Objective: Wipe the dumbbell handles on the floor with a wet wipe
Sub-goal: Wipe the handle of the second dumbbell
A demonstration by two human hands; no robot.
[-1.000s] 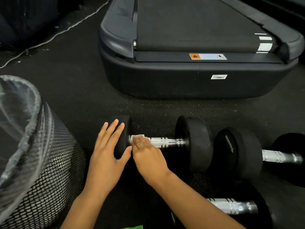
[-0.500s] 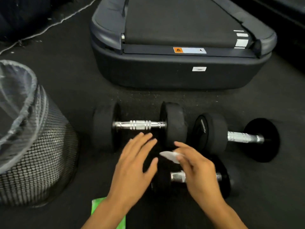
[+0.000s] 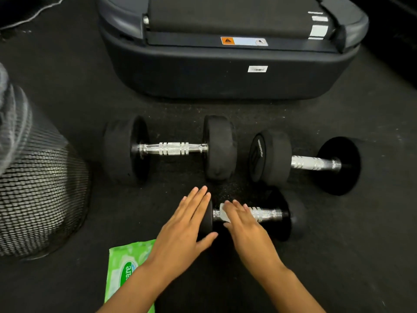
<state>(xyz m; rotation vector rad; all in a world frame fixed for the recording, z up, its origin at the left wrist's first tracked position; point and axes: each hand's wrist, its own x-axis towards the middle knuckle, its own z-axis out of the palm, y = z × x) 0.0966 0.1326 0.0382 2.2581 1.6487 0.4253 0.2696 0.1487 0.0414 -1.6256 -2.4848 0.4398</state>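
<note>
Black floor (image 3: 67, 86) holds three dumbbells; the near dumbbell (image 3: 279, 216) lies under both hands. Left hand (image 3: 185, 231), spread flat, steadies its weight. Right hand (image 3: 246, 224) presses the wipe (image 3: 223, 213) on the handle (image 3: 265, 214): rub along it, turning the bar.

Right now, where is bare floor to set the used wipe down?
Bare floor lies between the mesh bin and the left dumbbell, and right of the near dumbbell. It is crowded where the three dumbbells meet and by the wipes pack.

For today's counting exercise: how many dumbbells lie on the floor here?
3: far-left dumbbell near the mesh bin; far-right dumbbell; nearest dumbbell under both hands. More may lie outside the view.
</note>
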